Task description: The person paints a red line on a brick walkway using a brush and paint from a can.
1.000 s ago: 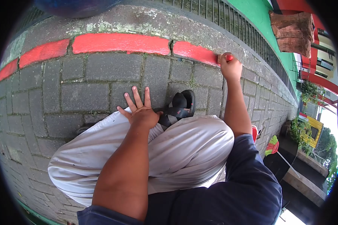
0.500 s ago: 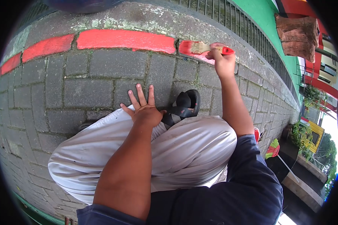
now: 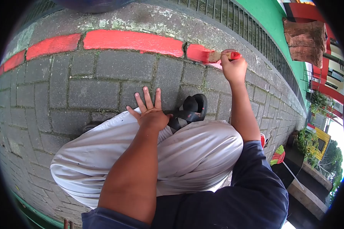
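Note:
My right hand (image 3: 233, 68) is closed around the handle of a paintbrush (image 3: 215, 57). Its bristles touch the right part of a kerb block (image 3: 197, 52) coated in wet-looking red paint. To the right of the bristles, a paler pink patch (image 3: 217, 65) shows on that block. Left of it, past a dark gap, lies a longer red painted block (image 3: 133, 41). My left hand (image 3: 152, 113) is open with fingers spread, beside my bent knee and close to a black sandal (image 3: 191, 110) on my foot. It holds nothing.
Grey paving bricks (image 3: 93, 93) cover the ground. A metal grating (image 3: 252, 36) runs along a green wall (image 3: 262, 15) beyond the kerb. A broom (image 3: 279, 155) with red and green bristles lies at the right, near dark steps. A dark rounded object (image 3: 93, 4) stands at the top edge.
The brush has moved a little to the right along the block, and solid red now covers more of it. My left hand stays spread in the same place.

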Tool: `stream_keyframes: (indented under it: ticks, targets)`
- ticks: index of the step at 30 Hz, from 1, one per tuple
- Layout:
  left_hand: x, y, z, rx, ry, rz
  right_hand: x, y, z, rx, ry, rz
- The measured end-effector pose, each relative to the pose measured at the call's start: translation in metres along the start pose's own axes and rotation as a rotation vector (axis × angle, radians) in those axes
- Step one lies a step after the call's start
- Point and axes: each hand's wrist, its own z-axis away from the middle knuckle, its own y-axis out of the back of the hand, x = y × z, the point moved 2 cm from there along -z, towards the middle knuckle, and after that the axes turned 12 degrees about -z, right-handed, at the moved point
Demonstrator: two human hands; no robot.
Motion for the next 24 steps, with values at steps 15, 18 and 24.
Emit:
stream_keyframes:
  ticks: [15,18,24]
  targets:
    - [0.004,-0.002,0.000,-0.030,-0.015,-0.008,0.032,0.001,0.006,0.029,-0.127,-0.286]
    - [0.001,-0.001,-0.001,-0.046,-0.017,-0.013,0.047,0.041,0.002,0.177,-0.113,0.337]
    - [0.005,-0.002,0.001,-0.016,0.000,-0.009,0.045,0.027,0.009,0.077,0.047,0.404]
